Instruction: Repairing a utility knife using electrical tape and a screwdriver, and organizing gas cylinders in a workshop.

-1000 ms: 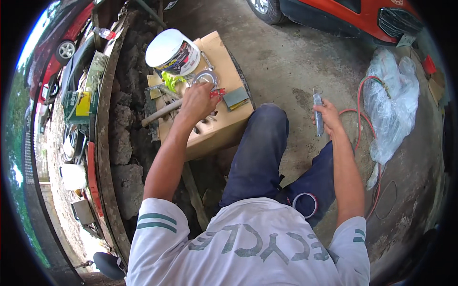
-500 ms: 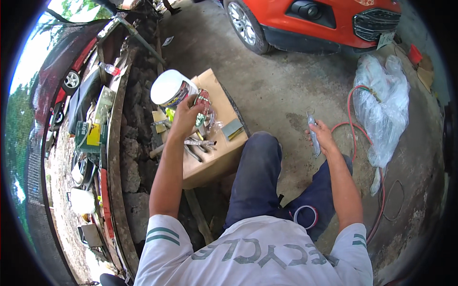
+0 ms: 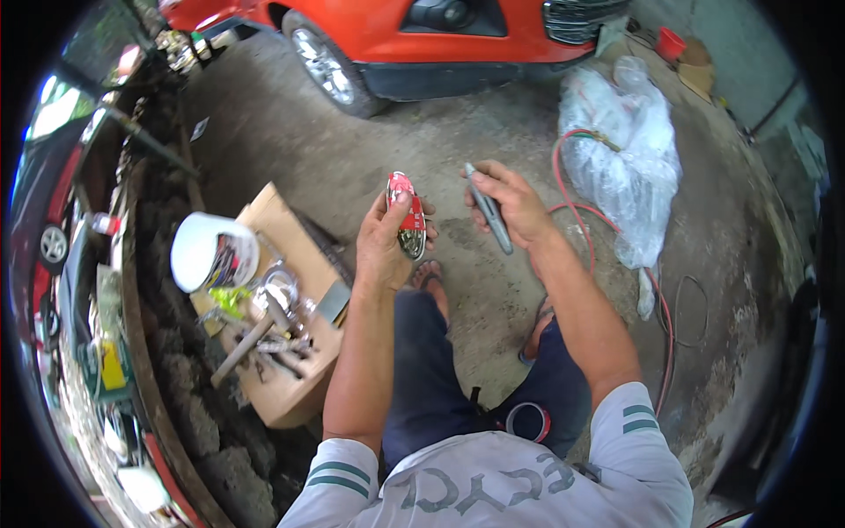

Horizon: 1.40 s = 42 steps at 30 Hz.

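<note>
My left hand (image 3: 384, 236) is closed around a flat oval badge (image 3: 410, 211), holding it up in front of my knees. Red film covers its upper part, and the lower part looks dark with greenish patches. A short gap to the right, my right hand (image 3: 518, 204) grips a slim grey utility knife (image 3: 491, 214). The knife slants, its upper end pointing up and away from me. Whether its blade is out is too small to tell. A roll of tape (image 3: 546, 424) with a reddish rim rests by my right thigh.
To my left, a cardboard box (image 3: 295, 387) bears a white bucket (image 3: 195, 251), a wooden-handled tool (image 3: 239, 354), a grey sheet (image 3: 334, 304) and loose small items. A red car (image 3: 370, 35) stands ahead. At right lie a plastic-wrapped bundle (image 3: 620, 167) and a red hose (image 3: 588, 220).
My left hand has brought the badge from above the box to in front of me. My right hand has raised the knife nearer to it. The view has swung right.
</note>
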Motion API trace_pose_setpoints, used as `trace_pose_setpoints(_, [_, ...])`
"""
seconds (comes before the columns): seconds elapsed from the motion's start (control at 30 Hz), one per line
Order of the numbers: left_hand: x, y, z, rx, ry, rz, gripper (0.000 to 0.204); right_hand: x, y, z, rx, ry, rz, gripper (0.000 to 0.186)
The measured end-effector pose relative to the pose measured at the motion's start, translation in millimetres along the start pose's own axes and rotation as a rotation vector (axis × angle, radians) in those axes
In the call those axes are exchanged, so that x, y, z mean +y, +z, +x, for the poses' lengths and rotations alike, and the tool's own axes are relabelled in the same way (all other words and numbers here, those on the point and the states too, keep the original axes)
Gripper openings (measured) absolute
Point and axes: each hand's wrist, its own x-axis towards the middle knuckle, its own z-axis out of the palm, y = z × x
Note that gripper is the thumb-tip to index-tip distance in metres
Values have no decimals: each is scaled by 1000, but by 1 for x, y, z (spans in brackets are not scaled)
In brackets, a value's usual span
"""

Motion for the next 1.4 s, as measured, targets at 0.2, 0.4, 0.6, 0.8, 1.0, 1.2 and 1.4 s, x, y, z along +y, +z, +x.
trace_pose_setpoints(0.2, [-41, 38, 60, -72, -58, 170, 26, -18, -33, 2, -33, -194, -27, 37])
trace_pose_setpoints(0.4, [-52, 57, 100, -284, -26, 662, 31, -38, -68, -6, -14, -148, -193, 47])
trace_pose_setpoints(0.6, [-43, 66, 102, -348, -93, 1042, 32, -45, -88, -17, -104, -69, -428, 49])
trace_pose_setpoints(0.8, [-36, 69, 93, -343, -121, 1322, 37, -37, -86, -22, -125, -3, -510, 49])
trace_pose_setpoints(1.0, [-35, 66, 90, -364, -139, 1418, 37, -32, -83, -22, -118, 58, -593, 45])
trace_pose_setpoints(1.2, [-34, 64, 90, -393, -156, 1461, 35, -29, -83, -20, -130, 100, -569, 42])
trace_pose_setpoints(1.4, [-31, 65, 88, -404, -167, 1458, 33, -24, -85, -18, -148, 92, -565, 42])
